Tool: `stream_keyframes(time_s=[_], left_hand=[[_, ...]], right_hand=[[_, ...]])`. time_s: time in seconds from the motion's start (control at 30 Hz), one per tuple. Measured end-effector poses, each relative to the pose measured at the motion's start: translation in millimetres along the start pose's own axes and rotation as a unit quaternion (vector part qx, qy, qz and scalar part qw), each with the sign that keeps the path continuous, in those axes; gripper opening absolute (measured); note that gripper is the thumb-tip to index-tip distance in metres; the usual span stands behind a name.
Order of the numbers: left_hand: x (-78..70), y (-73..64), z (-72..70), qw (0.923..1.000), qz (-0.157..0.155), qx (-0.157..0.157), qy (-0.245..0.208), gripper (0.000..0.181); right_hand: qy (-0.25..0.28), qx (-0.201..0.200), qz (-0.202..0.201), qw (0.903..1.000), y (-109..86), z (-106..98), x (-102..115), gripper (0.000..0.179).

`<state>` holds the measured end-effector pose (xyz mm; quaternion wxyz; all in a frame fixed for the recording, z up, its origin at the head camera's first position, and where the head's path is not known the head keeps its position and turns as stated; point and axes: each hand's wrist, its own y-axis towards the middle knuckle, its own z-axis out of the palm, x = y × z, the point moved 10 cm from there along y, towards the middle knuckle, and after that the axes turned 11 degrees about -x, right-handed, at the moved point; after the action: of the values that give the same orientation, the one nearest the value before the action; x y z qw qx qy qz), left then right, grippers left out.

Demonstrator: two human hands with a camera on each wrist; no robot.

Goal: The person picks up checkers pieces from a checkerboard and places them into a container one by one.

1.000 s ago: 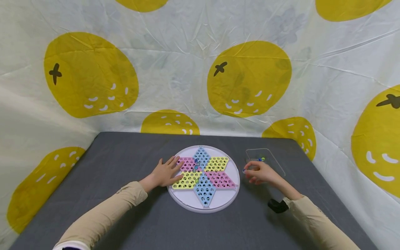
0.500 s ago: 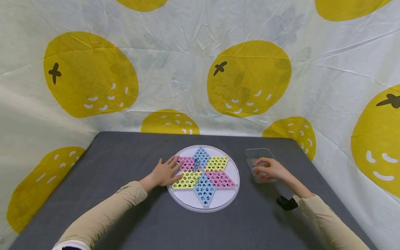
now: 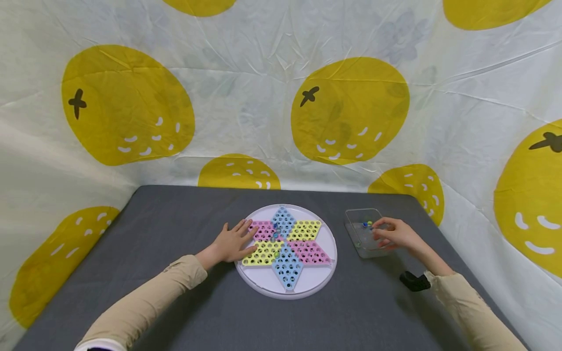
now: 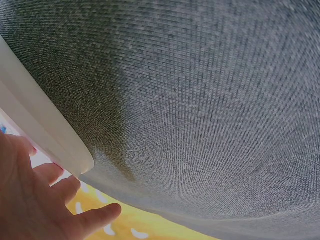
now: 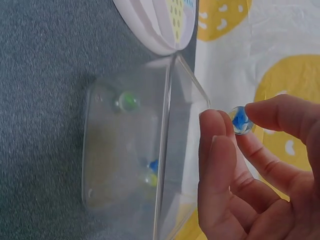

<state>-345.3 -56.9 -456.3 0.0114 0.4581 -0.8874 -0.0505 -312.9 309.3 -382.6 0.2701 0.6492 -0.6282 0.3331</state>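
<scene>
My right hand (image 3: 397,234) pinches a clear glass marble with a blue swirl (image 5: 241,120) between thumb and fingertips. It hovers at the right side of a clear plastic box (image 3: 349,229). Inside that box lie a green marble (image 5: 127,101) and, close together, a blue marble (image 5: 154,164) and a yellow one (image 5: 151,179). Fingers spread, my left hand (image 3: 230,242) rests on the left edge of a round white Chinese checkers board (image 3: 316,280). Several blue-toned marbles (image 3: 275,235) sit left of the star's middle, and a green marble (image 3: 276,254) sits on a yellow point.
A dark grey cloth (image 3: 210,302) covers the table. White curtain (image 3: 246,107) with large yellow fruit prints hangs behind and at both sides. A black strap piece (image 3: 414,281) hangs by the right sleeve (image 3: 465,302).
From the box's left edge, my right hand has moved right across it, a marble in its fingertips; the box's inside now shows more. The left hand has stayed still.
</scene>
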Motion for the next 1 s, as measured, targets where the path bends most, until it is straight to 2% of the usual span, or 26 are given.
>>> stream_keyframes(time_s=[0.23, 0.67, 1.0], left_hand=[[1.1, 0.3, 2.4, 1.0000, -0.002, 0.002, -0.003, 0.063], [0.7, 0.0, 1.5, 1.0000, -0.004, 0.008, -0.001, 0.064], [1.4, 0.3, 2.3, 1.0000, -0.003, 0.008, -0.002, 0.064]], right_hand=[[-0.015, -0.016, 0.012, 0.9997, 3.4, -11, -9, 0.042], [-0.012, -0.019, 0.037, 0.9991, 5.1, -20, -20, 0.045], [-0.005, -0.015, 0.033, 0.9993, 5.8, -21, -22, 0.042]])
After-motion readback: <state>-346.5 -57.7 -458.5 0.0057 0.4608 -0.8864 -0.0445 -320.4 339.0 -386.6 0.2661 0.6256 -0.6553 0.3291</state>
